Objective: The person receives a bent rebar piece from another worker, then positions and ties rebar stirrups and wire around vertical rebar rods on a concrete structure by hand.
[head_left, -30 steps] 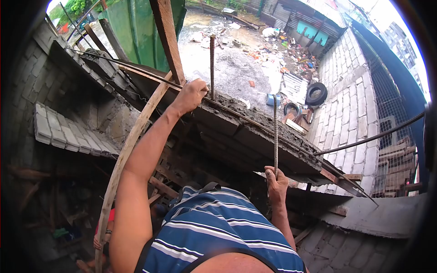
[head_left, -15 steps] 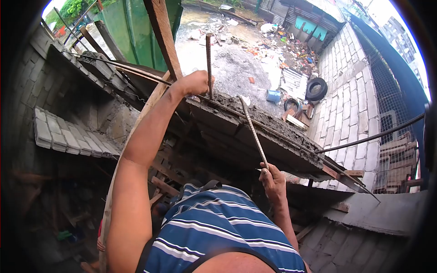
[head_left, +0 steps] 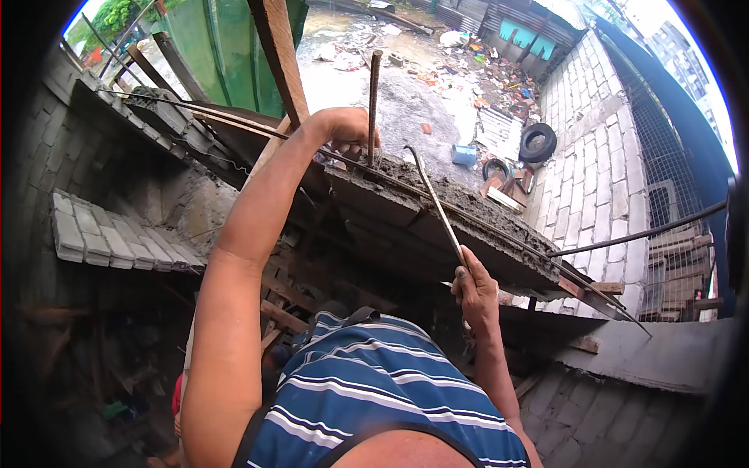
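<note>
My right hand (head_left: 476, 292) is wrapped round the lower part of a steel rod with a bent tip (head_left: 435, 196). The rod slants up and left, and its tip is over the wet concrete of the beam (head_left: 476, 204). My left hand (head_left: 343, 129) has its fingers curled at an upright rebar (head_left: 374, 105) standing out of the beam; what they grip, if anything, is hidden. Just below that hand, a long horizontal rebar (head_left: 445, 209) runs along the beam's near edge.
A timber post (head_left: 279, 62) rises beside my left forearm. Another bar (head_left: 640, 238) juts in from the right. Block walls (head_left: 585, 156) flank the yard, where tires (head_left: 538, 143), a blue bucket (head_left: 463, 154) and rubble lie. Below left, someone's red clothing (head_left: 178, 390) shows.
My left hand has shifted slightly up, its fingers now less tightly bunched. My right hand and the rod have risen a little and moved right. The view has tilted slightly.
</note>
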`<action>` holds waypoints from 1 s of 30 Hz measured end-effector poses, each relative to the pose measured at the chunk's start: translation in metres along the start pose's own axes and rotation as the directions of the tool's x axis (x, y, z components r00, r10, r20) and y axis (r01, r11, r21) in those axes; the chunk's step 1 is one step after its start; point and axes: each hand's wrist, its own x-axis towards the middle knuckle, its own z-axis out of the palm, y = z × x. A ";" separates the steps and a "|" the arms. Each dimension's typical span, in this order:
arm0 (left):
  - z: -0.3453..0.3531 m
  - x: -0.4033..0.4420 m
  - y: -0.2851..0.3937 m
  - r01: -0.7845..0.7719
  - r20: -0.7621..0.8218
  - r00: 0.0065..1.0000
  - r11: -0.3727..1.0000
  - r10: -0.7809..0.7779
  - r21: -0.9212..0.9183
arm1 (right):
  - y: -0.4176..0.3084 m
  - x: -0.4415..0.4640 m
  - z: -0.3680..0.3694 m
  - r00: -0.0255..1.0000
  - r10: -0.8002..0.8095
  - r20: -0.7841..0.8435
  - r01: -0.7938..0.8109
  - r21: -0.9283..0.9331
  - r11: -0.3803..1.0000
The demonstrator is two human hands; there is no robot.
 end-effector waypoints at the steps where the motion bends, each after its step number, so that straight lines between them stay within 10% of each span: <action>1: -0.001 0.000 0.004 0.015 0.007 1.000 1.000 -0.015 0.003 | 0.001 0.001 0.003 1.000 0.002 -0.007 -0.002 -0.004 1.000; 12: -0.006 0.042 0.026 -0.189 0.229 0.965 0.944 0.128 0.269 | -0.010 -0.011 0.038 0.995 -0.022 -0.094 0.021 -0.014 1.000; 14: -0.001 0.043 0.045 -0.161 0.220 0.975 0.811 0.042 0.563 | -0.010 -0.013 0.043 0.993 -0.021 -0.120 0.020 -0.007 1.000; 21: 0.008 0.056 0.065 -0.298 0.337 0.940 0.582 0.043 0.757 | -0.021 -0.022 0.062 0.977 -0.004 -0.211 0.016 0.055 0.998; 27: 0.012 0.062 0.060 -0.302 0.380 0.925 0.631 0.011 0.715 | -0.026 -0.026 0.073 0.966 0.065 -0.249 -0.036 0.119 0.992; 30: -0.013 0.071 0.027 -0.141 0.504 0.863 0.961 0.002 0.237 | -0.024 -0.032 0.073 0.963 0.053 -0.266 -0.027 0.100 0.995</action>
